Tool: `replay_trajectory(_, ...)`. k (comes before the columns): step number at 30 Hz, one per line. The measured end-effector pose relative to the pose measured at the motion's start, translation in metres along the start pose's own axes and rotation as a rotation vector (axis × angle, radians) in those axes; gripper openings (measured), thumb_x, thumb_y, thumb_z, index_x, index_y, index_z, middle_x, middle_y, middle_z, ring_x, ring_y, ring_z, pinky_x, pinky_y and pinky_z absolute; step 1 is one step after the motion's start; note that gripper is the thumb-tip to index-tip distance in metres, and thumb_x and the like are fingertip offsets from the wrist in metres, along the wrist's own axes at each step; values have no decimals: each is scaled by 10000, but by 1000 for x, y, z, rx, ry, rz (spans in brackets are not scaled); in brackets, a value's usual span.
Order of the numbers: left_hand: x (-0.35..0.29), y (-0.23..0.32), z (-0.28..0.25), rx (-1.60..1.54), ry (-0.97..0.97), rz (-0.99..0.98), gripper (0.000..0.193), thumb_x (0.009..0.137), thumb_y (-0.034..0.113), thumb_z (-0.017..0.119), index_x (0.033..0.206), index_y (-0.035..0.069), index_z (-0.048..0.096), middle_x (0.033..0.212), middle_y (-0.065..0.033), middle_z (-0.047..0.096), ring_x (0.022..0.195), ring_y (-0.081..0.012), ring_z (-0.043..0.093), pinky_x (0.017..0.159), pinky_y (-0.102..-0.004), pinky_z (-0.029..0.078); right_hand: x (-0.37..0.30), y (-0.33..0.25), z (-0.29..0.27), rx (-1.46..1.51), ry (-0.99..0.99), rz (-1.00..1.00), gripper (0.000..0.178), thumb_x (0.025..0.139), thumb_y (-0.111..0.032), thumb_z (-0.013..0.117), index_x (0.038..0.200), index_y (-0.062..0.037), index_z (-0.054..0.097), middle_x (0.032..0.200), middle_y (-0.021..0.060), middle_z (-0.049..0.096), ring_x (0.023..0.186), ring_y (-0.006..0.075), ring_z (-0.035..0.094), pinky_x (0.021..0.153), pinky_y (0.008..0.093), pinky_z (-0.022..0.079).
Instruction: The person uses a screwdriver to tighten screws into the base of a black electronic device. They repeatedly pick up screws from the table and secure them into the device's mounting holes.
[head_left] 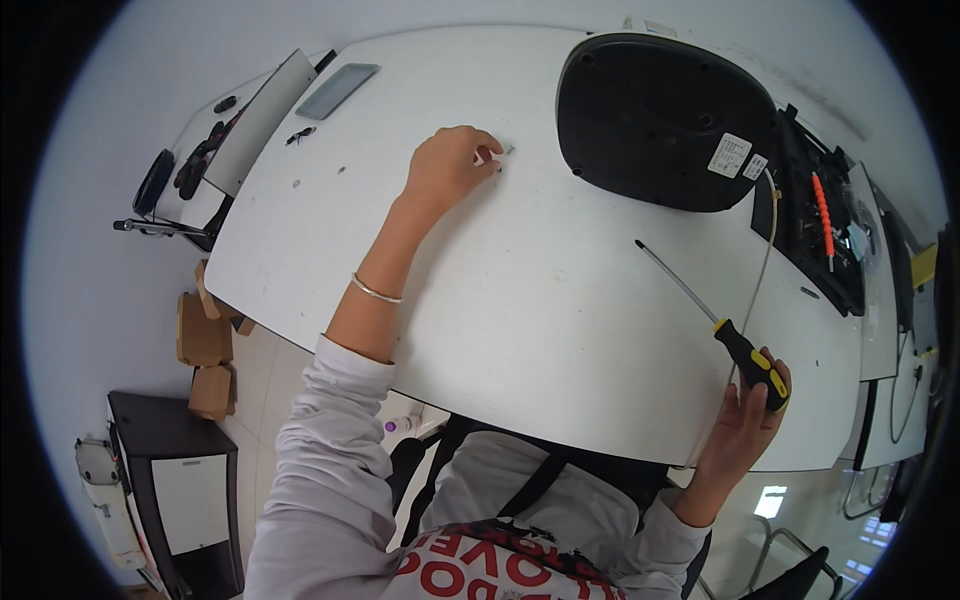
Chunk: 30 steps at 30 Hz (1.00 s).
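Note:
My left hand is over the far middle of the white table, its fingers curled toward the thumb. A tiny dark bit shows at the fingertips, too small to name, and a small pale piece lies just beyond them. In my right hand, near the table's right front, rests a black-and-yellow-handled screwdriver. Its long metal shaft points up and left, away from me. To the far right a rounded black plastic device lies with its labelled, screw-holed side up. A pale cable runs from it toward my right hand.
Right of the device, a black tray-like case holds a red-orange tool. A grey rectangular tray and a small dark piece lie far left. Cardboard boxes and a dark cabinet stand on the floor at left.

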<state>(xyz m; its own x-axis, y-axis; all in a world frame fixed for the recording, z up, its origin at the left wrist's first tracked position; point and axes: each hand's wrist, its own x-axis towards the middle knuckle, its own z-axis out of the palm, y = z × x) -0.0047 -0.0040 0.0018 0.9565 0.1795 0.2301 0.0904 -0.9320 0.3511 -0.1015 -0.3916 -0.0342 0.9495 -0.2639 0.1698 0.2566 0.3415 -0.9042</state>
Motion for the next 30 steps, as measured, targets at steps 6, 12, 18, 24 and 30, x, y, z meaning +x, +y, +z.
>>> replay_trajectory(6, 2, -3, 10, -61, 18, -9, 135, 754, 109, 695, 878, 55, 689, 832, -59, 675, 737, -171, 618, 683, -294, 488, 1, 0, -1, -22, -17, -5, 365, 900, -124, 575, 1234, -14, 475, 1240, 174, 506, 1084, 200, 569, 767, 224, 569)
replay_trajectory(12, 8, -9, 25, -101, 106, -1, 68, 760, 129, 689, 798, 73, 682, 757, -42, 642, 721, -197, 602, 644, -312, 481, 1, 0, 0, -22, -21, -9, 372, 901, -132, 576, 1237, -11, 472, 1242, 176, 504, 1091, 200, 566, 776, 225, 568)
replay_trajectory(18, 11, -8, 30, -128, 150, 14, 145, 771, 156, 699, 879, 66, 666, 859, -44, 599, 784, -188, 579, 685, -316, 477, 1, 0, 1, -33, -14, -11, 372, 898, -141, 583, 1230, -11, 478, 1234, 177, 511, 1081, 196, 571, 766, 220, 567)
replay_trajectory(24, 12, -17, 24, -152, 111, 32, 305, 778, 178, 705, 1064, 94, 636, 1008, -58, 589, 901, -201, 570, 805, -315, 475, 1, 0, 1, -20, -13, -14, 368, 891, -132, 591, 1223, -13, 485, 1230, 176, 514, 1070, 198, 577, 757, 219, 567)
replay_trajectory(30, 15, -25, 28, -62, 63, 87, 277, 802, 198, 675, 1068, 122, 661, 1046, -53, 596, 1005, -218, 536, 869, -330, 453, 1, -1, 1, -18, -19, -9, 366, 887, -129, 595, 1218, -15, 490, 1232, 182, 512, 1071, 201, 579, 762, 227, 571)
